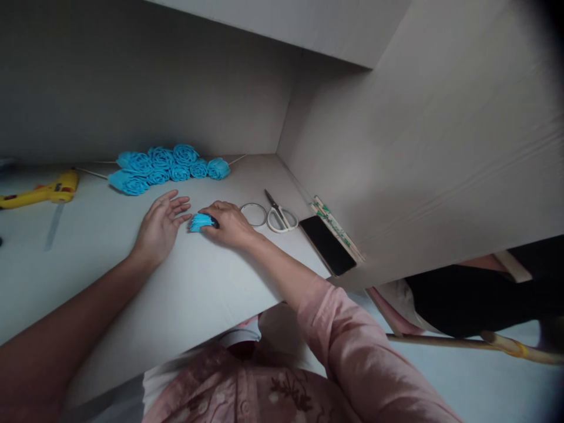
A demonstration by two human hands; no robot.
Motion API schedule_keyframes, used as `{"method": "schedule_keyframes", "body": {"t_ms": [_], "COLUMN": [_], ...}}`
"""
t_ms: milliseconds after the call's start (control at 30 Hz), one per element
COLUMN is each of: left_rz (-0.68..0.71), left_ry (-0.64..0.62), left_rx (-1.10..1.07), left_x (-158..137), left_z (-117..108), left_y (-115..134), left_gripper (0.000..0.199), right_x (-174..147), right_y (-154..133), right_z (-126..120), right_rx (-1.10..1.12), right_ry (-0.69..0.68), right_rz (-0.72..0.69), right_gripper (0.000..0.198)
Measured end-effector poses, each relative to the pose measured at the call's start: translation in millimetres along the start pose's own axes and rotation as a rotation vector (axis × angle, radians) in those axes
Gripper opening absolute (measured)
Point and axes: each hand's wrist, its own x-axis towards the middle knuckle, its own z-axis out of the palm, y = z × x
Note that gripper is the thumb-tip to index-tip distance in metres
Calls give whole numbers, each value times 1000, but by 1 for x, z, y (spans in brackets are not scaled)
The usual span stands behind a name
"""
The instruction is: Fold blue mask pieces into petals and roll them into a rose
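My right hand [227,223] grips a small blue bundle of what looks like folded crepe paper [201,222], with a dark piece at its right end by my fingers. Just to the left, my left hand [162,223] is raised off the white table [185,305], its fingers apart and nothing in it. Its fingertips come close to the blue bundle; whether they touch it I cannot tell. Behind both hands lies a pile of blue paper roses [161,165], some with thin stems sticking out sideways.
A yellow glue gun [61,188] lies at the far left. Right of my hands are a thin ring [254,214], white-handled scissors [282,218], a black phone [328,245] and several wrapped sticks [337,226] along the side panel [396,164]. A shelf [282,23] overhangs the back.
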Motion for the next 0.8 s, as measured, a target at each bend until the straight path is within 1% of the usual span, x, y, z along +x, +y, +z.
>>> {"method": "schedule_keyframes", "body": {"t_ms": [100,233,300,433,533,667,800], "left_rz": [-4,-1,-5,-13,-15,-29,-24], "left_ry": [-14,-18,-11,10,20,25,24], "left_rx": [26,41,17,-55,-86,-120,-137], "left_x": [1,1,1,0,1,1,0], "left_z": [-1,-2,-1,0,0,0,1], "left_y": [0,0,0,-1,-1,-1,-1], "left_gripper": [41,42,41,38,36,33,32], "right_x": [0,0,0,0,-1,-1,-1], "right_y": [-1,-1,-2,-3,-3,-3,-4], "right_z": [0,1,1,0,0,-1,-2], "right_rx": [17,10,5,4,13,27,21], "right_ry": [29,-12,-12,39,14,41,-6], "right_rz": [9,23,18,9,6,20,8], "right_gripper": [42,47,44,39,33,33,30]}}
